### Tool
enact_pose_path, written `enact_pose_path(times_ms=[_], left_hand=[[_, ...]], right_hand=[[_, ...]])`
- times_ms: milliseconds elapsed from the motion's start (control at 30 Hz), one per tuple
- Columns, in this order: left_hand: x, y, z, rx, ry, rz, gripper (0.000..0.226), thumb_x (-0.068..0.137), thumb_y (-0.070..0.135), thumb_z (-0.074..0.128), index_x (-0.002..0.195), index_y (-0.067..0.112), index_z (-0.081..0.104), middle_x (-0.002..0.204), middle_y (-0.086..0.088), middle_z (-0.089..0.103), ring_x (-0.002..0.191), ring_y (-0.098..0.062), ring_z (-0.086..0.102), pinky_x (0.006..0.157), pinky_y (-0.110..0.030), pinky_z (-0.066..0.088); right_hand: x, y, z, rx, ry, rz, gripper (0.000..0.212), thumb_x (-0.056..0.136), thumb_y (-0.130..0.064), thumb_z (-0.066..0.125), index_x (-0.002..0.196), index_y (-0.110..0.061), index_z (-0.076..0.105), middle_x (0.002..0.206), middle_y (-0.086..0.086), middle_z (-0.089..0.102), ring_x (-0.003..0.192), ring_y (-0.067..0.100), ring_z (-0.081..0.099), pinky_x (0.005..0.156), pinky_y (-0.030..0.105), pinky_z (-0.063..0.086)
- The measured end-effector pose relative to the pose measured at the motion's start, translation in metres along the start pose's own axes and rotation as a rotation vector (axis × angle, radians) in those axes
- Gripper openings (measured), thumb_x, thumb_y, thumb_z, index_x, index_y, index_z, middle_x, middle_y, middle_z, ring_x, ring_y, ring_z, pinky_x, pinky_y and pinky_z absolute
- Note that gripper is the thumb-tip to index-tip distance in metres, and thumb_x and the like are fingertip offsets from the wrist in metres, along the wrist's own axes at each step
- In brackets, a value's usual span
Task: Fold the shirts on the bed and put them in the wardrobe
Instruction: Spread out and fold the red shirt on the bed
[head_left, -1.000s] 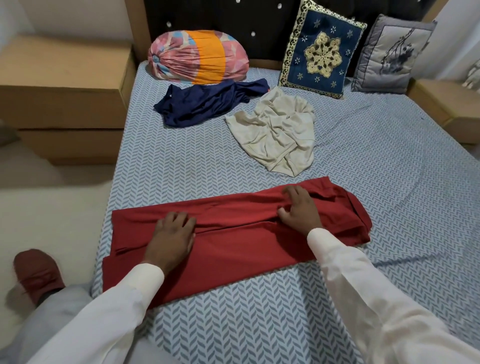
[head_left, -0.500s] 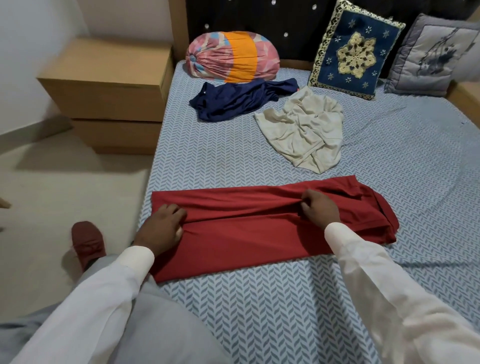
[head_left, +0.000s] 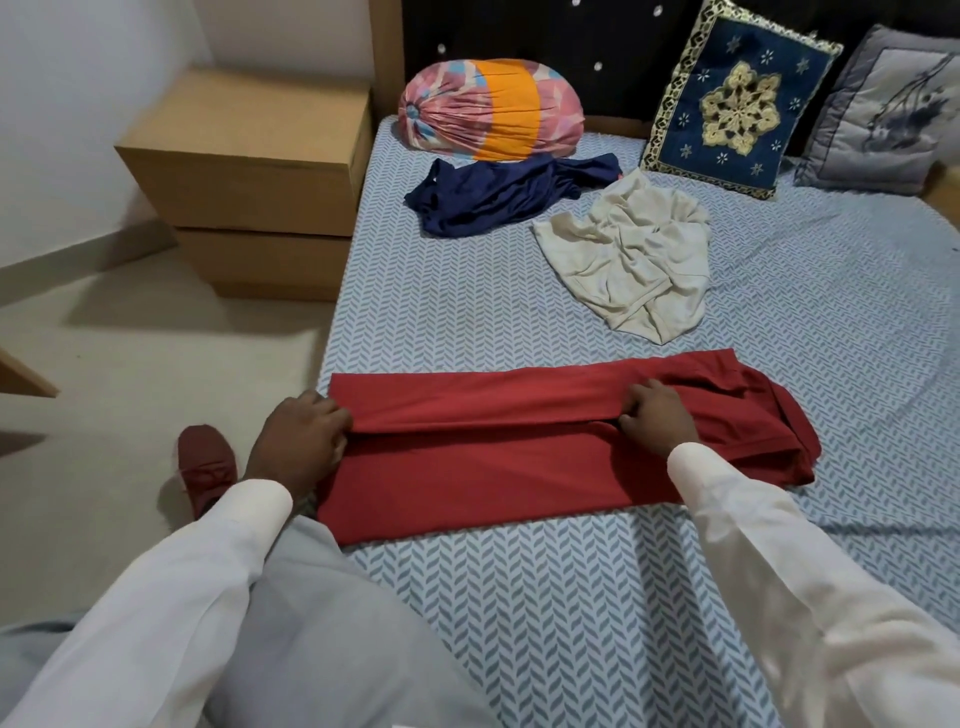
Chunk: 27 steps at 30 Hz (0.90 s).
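A red shirt (head_left: 519, 457) lies folded into a long band across the near part of the bed (head_left: 831, 322). My left hand (head_left: 301, 441) grips the band's left end at the bed's edge, fingers curled round the upper fold. My right hand (head_left: 657, 410) pinches the same fold's edge toward the right end. Farther up the bed lie a crumpled navy shirt (head_left: 498, 197) and a crumpled cream shirt (head_left: 634, 254), both unfolded.
A pink and orange bolster (head_left: 488, 109), a blue embroidered cushion (head_left: 732, 98) and a grey cushion (head_left: 883, 114) lean at the headboard. A wooden bedside cabinet (head_left: 260, 176) stands left of the bed. My red shoe (head_left: 205, 467) is on the floor.
Both hands went from pressing flat on the red shirt to gripping its fold edge. The left hand slid out to the shirt's left end. The view shifted left.
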<state>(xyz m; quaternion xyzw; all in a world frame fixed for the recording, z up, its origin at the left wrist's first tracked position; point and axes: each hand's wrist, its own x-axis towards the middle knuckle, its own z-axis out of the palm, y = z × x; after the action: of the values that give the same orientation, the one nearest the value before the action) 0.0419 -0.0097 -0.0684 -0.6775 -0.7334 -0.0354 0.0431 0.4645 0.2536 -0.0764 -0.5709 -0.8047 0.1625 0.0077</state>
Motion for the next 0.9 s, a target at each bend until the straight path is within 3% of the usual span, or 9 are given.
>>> enact_pose_path(times_ms=[100,200,267,367,467,567,700,800,900], left_hand=[[0.001,0.006,0.003,0.016,-0.060,-0.038,0.023,0.068,0.024,0.045,0.070,0.016,0.066,0.070,-0.002,0.062,0.074,-0.030,0.058,0.069,-0.039,0.046],[0.010,0.019,0.008,-0.062,-0.081,-0.150,0.049,0.065,0.027,0.038,0.099,0.012,0.070,0.108,-0.013,0.068,0.103,-0.034,0.061,0.094,-0.045,0.044],[0.027,0.036,0.011,-0.193,-0.124,-0.223,0.064,0.077,0.030,0.039,0.135,0.010,0.057,0.141,-0.021,0.052,0.130,-0.037,0.049,0.111,-0.048,0.035],[0.055,0.063,0.021,-0.333,-0.274,-0.317,0.067,0.099,0.054,0.028,0.157,0.020,0.022,0.163,-0.017,0.015,0.151,-0.034,0.012,0.121,-0.048,0.011],[0.066,0.065,0.035,-0.293,-0.410,-0.422,0.079,0.095,0.070,0.021,0.159,0.027,0.006,0.165,-0.013,-0.002,0.152,-0.034,-0.005,0.121,-0.050,-0.002],[0.060,0.052,0.047,-0.208,-0.389,-0.431,0.077,0.093,0.072,0.018,0.158,0.034,0.003,0.166,-0.010,-0.003,0.152,-0.033,-0.007,0.121,-0.050,-0.005],[0.050,0.039,0.056,-0.164,-0.282,-0.470,0.081,0.090,0.076,0.015,0.158,0.034,0.009,0.166,-0.011,0.002,0.152,-0.033,-0.003,0.120,-0.048,-0.002],[0.043,0.041,0.062,-0.160,-0.179,-0.474,0.087,0.089,0.075,0.010,0.157,0.024,0.021,0.163,-0.018,0.013,0.150,-0.037,0.007,0.120,-0.050,0.004],[0.035,0.051,0.060,-0.204,-0.103,-0.524,0.084,0.093,0.067,0.022,0.153,0.009,0.031,0.158,-0.027,0.024,0.146,-0.043,0.019,0.118,-0.055,0.016]], right_hand=[[0.002,-0.006,-0.001,-0.060,-0.005,-0.001,0.013,0.074,-0.034,0.062,0.077,-0.024,0.055,0.093,0.001,0.051,0.101,0.031,0.052,0.086,0.040,0.047],[0.002,-0.016,0.005,-0.086,0.151,-0.008,0.019,0.077,-0.035,0.059,0.088,-0.020,0.057,0.097,0.006,0.056,0.099,0.031,0.052,0.084,0.043,0.044],[0.005,-0.025,0.010,-0.076,0.243,-0.052,0.030,0.076,-0.038,0.051,0.097,-0.018,0.059,0.100,0.009,0.060,0.098,0.034,0.055,0.082,0.043,0.045],[0.013,-0.040,0.016,-0.126,0.089,-0.089,0.050,0.084,-0.042,0.053,0.129,-0.021,0.055,0.130,0.011,0.056,0.118,0.036,0.051,0.094,0.045,0.044],[0.015,-0.043,0.015,-0.118,-0.001,-0.016,0.070,0.079,-0.053,0.061,0.142,-0.029,0.045,0.151,0.006,0.040,0.134,0.033,0.040,0.104,0.048,0.040],[0.016,-0.037,0.003,-0.163,-0.006,0.075,0.081,0.072,-0.067,0.058,0.143,-0.031,0.043,0.156,0.001,0.034,0.137,0.032,0.035,0.104,0.051,0.038],[0.017,-0.012,-0.011,-0.092,-0.102,0.220,0.095,0.072,-0.075,0.061,0.153,-0.041,0.026,0.165,0.002,0.019,0.146,0.037,0.023,0.113,0.055,0.030],[0.017,0.003,-0.016,-0.091,-0.189,0.241,0.104,0.073,-0.075,0.063,0.157,-0.041,0.013,0.167,0.002,0.012,0.150,0.038,0.015,0.118,0.056,0.023],[0.011,-0.011,-0.013,-0.115,-0.097,0.228,0.102,0.076,-0.060,0.069,0.158,-0.034,0.016,0.165,0.009,0.014,0.149,0.038,0.016,0.115,0.056,0.025]])
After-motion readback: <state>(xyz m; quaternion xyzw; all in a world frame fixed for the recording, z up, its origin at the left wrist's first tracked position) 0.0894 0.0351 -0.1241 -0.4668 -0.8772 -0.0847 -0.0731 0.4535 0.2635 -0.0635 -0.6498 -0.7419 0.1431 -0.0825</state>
